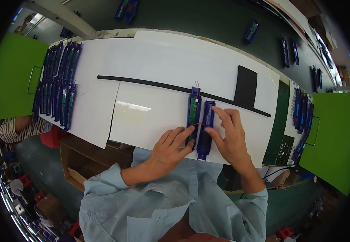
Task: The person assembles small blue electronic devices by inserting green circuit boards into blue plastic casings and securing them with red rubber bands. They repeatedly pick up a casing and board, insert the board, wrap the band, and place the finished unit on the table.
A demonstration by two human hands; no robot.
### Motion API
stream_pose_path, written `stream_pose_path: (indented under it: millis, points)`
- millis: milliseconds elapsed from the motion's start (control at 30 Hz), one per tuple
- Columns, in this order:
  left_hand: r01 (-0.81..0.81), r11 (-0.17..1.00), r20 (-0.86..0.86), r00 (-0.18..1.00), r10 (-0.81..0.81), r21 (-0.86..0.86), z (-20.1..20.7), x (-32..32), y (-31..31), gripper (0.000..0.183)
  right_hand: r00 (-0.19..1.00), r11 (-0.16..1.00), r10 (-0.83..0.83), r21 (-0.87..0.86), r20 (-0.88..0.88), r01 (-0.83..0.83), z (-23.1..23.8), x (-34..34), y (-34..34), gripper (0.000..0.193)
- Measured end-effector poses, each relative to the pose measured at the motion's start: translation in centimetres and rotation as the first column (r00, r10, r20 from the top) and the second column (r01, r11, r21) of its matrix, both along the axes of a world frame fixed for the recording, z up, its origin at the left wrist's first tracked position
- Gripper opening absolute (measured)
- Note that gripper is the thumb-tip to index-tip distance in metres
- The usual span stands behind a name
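Note:
Two long blue plastic housing halves lie side by side on the white work surface in front of me, joined by a short red wire. The left housing half [193, 107] carries a green circuit board and has thin wires sticking out at its far end. My left hand [169, 151] is on its near part, with thumb and index fingertips pressed to it. The right housing half [206, 135] is a hollow-looking shell. Along its right edge is my right hand [232, 139], thumb and index finger spread apart, the thumb tip at the shell's side.
A thin black strip [155, 83] crosses the board beyond the housings, near a black rectangular piece [245, 86]. Rows of blue housings with boards [60, 84] stand at left, and several more blue housings [302, 113] at right. Green panels [11, 76] flank both sides.

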State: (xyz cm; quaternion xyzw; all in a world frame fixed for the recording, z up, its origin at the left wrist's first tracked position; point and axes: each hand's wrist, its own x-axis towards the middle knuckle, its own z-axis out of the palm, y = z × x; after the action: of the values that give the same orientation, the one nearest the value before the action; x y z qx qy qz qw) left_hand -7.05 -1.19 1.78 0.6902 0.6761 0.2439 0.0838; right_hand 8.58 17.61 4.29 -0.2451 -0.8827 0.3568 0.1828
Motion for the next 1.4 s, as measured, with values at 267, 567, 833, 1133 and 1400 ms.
stream_pose_path:
  millis: [267, 567, 833, 1133, 1400]
  points:
    - [0.132, 0.991, -0.002, 0.991, -0.132, -0.01, 2.2, -1.2, 1.0, 0.034, 0.96, 0.94, 0.187, -0.323, 0.209, -0.113, 0.4, 2.7, -1.9, 0.078]
    - [0.061, 0.997, 0.019, 0.998, -0.062, 0.047, 3.9, -11.8, 18.6, 0.023, 0.951, 0.849, 0.262, -0.507, 0.165, -0.146, 2.5, -9.3, 18.3, 0.063]
    - [0.051, 0.927, -0.299, 0.952, 0.067, 0.372, -1.0, -15.9, 33.1, 0.041, 0.856, 0.906, -0.383, -0.324, -0.348, 0.273, -5.8, -10.0, 33.0, 0.039]
    - [0.048, 0.987, -0.13, 0.991, -0.028, 0.155, -4.4, -8.1, 39.4, 0.035, 0.652, 0.514, -0.757, 0.567, -0.053, 0.643, -11.4, 8.8, 47.7, 0.06]
    - [0.122, 0.952, -0.032, 0.993, -0.118, 0.282, -1.7, -6.8, 33.9, 0.011, 0.83, 0.805, -0.539, 0.201, -0.146, 0.558, -8.4, 7.8, 39.8, 0.034]
